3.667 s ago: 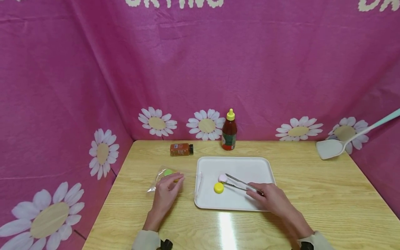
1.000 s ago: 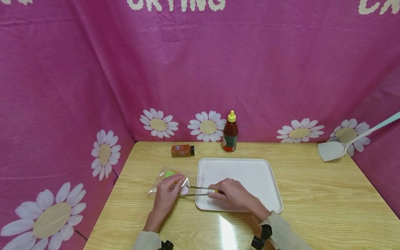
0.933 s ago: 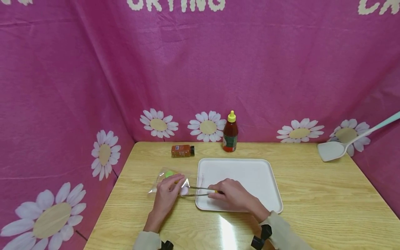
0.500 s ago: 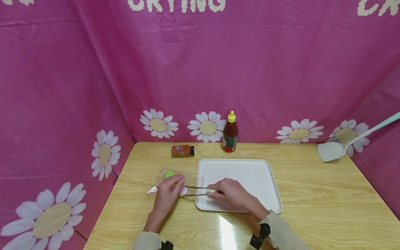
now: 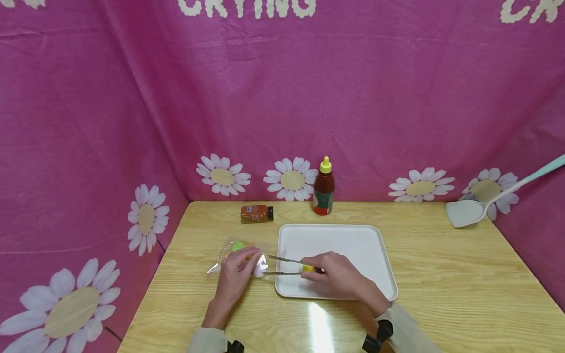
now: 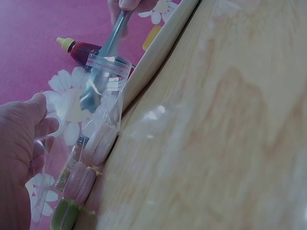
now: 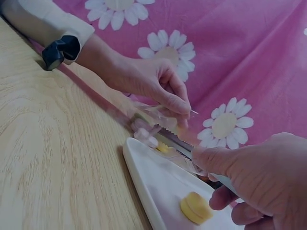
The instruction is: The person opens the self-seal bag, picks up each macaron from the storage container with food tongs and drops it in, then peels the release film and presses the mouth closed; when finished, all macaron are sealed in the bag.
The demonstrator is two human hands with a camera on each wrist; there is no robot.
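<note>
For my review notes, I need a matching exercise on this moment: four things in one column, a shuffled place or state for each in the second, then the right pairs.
Things:
1. tongs
2. sauce bottle
3. clear bag
4. spice jar

Place or state:
A. lying on its side
B. held in the left hand
C. held in the right hand
D. standing upright behind the white tray

Right pairs: 1-C, 2-D, 3-B, 4-A
</note>
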